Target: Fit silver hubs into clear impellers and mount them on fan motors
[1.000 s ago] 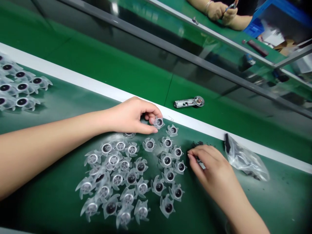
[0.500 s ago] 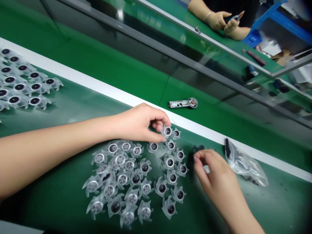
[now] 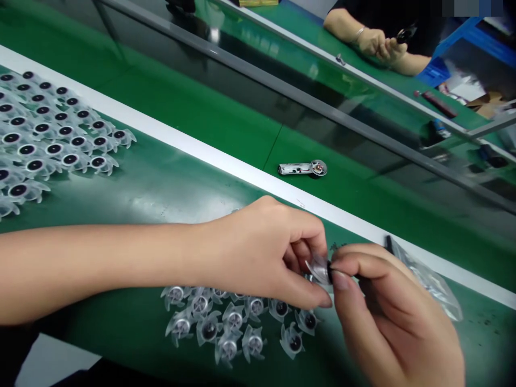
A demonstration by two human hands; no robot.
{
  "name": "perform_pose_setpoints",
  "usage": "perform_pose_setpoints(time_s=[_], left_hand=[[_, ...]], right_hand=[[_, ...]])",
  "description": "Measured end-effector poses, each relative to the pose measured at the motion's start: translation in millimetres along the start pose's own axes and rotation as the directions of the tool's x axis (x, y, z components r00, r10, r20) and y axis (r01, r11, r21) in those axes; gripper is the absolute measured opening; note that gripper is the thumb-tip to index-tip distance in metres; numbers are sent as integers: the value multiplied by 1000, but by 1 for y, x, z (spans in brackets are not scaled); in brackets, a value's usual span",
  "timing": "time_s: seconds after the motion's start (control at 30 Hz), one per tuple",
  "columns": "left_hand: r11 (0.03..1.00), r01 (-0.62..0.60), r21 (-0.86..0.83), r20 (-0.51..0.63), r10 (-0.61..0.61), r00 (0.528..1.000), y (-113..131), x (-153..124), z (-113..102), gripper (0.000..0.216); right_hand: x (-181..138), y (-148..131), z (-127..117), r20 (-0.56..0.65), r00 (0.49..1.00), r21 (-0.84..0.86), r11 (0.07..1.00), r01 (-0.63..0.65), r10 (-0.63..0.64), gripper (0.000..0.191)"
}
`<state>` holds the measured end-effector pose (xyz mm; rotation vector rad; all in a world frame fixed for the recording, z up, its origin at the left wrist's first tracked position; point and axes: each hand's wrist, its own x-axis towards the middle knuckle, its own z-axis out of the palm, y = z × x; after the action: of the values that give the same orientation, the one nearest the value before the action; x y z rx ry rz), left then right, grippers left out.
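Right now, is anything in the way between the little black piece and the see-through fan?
Nothing visible is: the right hand holds the small black piece right against the clear plastic fan, which the left hand pinches.

One small clear plastic fan [image 3: 318, 270] is held up in the air, tilted, and a black round piece [image 3: 330, 272] sits against its middle. Many fans of same kind [image 3: 231, 322] lie on the green mat [image 3: 161, 188] below it, each with curved blades and dark center. More fans [image 3: 52, 129] lie close together in rows further left.
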<state>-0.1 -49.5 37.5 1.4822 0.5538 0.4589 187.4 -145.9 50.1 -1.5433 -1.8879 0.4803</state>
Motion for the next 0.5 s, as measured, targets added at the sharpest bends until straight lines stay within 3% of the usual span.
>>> perform_pose_setpoints(time_s=[0.5], left_hand=[[999, -21, 27, -22, 22, 1000, -3, 0, -2, 22]], right_hand=[[-7, -3, -6, 51, 999, -124, 992, 0, 7, 10]])
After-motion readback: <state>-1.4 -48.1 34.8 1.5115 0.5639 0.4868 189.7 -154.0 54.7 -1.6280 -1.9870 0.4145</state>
